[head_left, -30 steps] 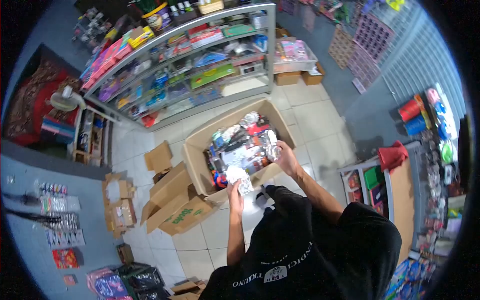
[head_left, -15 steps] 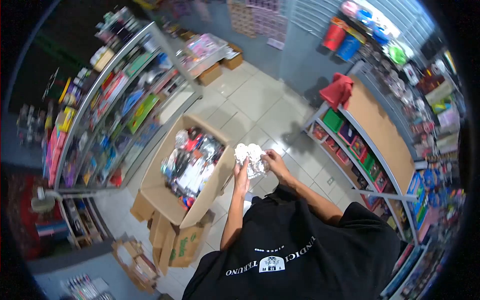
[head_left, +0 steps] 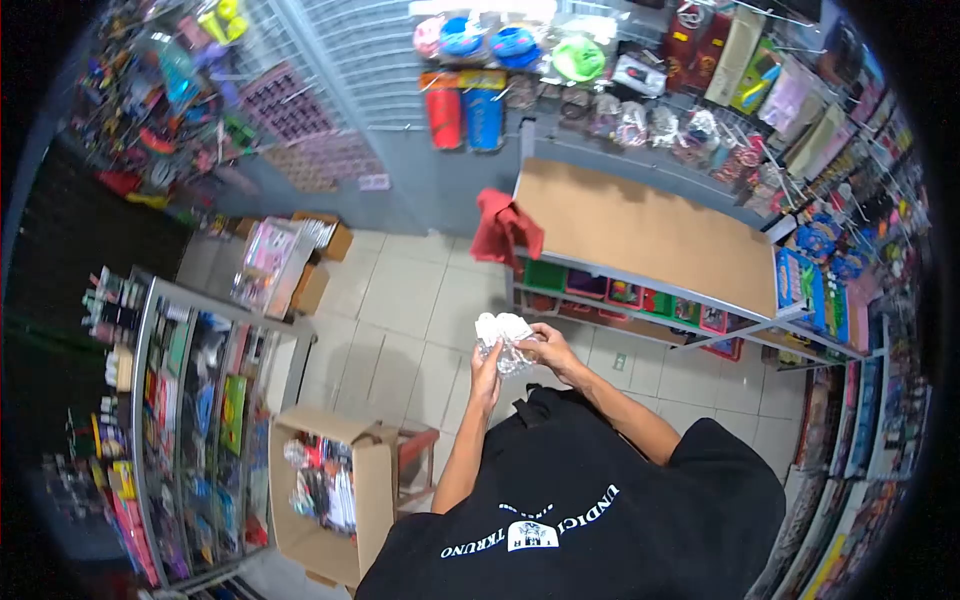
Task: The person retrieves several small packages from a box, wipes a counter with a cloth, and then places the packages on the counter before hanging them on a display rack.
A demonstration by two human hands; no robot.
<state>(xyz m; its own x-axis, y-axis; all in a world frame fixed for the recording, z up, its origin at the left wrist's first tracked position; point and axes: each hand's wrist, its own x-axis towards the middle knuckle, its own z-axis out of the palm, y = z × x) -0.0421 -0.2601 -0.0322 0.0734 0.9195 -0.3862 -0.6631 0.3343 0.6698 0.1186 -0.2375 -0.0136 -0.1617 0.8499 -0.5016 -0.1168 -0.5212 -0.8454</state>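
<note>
A clear plastic packet with white items inside (head_left: 506,330) is held up in front of my chest, above the tiled floor. My left hand (head_left: 486,368) grips its lower left side, with the thumb on its face. On its right side, my right hand (head_left: 549,349) holds it with bent fingers. Glare hides what exactly is inside the packet.
An open cardboard box (head_left: 370,490) full of packaged goods stands at lower left, beside a glass shelf unit (head_left: 150,330). A brown-topped shelf (head_left: 640,225) with a red cloth (head_left: 503,232) is ahead right. Packaged goods hang on the wall.
My view has turned to the right, so the cardboard box now appears lower left and the brown-topped shelf straight ahead. Both hands still hold the packet.
</note>
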